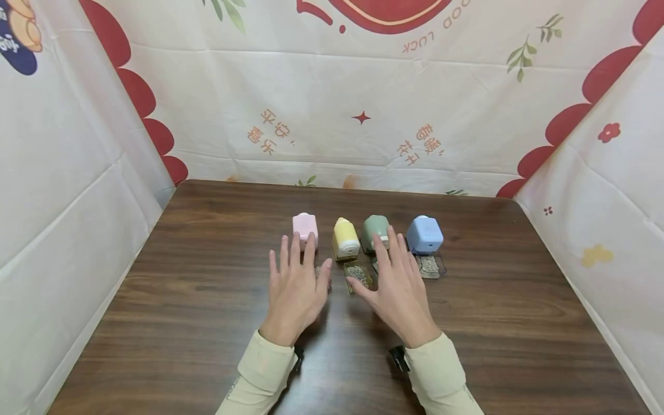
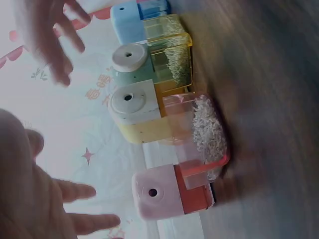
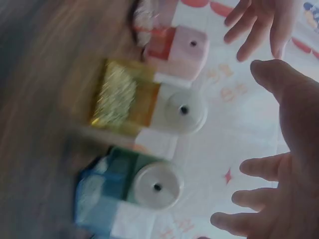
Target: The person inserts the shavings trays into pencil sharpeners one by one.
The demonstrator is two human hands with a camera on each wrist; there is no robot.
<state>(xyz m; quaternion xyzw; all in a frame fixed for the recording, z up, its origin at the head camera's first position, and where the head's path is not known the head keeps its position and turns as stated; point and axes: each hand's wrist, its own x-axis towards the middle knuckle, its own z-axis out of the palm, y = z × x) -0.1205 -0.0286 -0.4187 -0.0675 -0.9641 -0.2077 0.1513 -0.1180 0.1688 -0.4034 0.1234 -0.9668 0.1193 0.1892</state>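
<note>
Four-sided rotary-style pencil sharpeners stand in a row: pink [image 1: 304, 224], yellow [image 1: 345, 237], green [image 1: 376, 226] and blue [image 1: 425, 233]. In front of them sit see-through shavings drawers; the pink drawer [image 2: 203, 134], yellow drawer [image 1: 358, 274] and the one before the blue sharpener [image 1: 430, 266] hold shavings. My left hand [image 1: 294, 291], fingers spread, is nearest the pink sharpener and covers part of its drawer in the head view. My right hand [image 1: 399, 294] spreads its fingers by the green sharpener, partly hiding its drawer. Both wrist views show the hands apart from the sharpeners, holding nothing.
The sharpeners stand on a dark wood-grain table [image 1: 207, 276]. A white printed cloth [image 1: 332, 86] hangs behind it and along both sides. Cream sleeves [image 1: 267, 363] cover the forearms, with a dark wrist device [image 1: 399, 358] near the right cuff.
</note>
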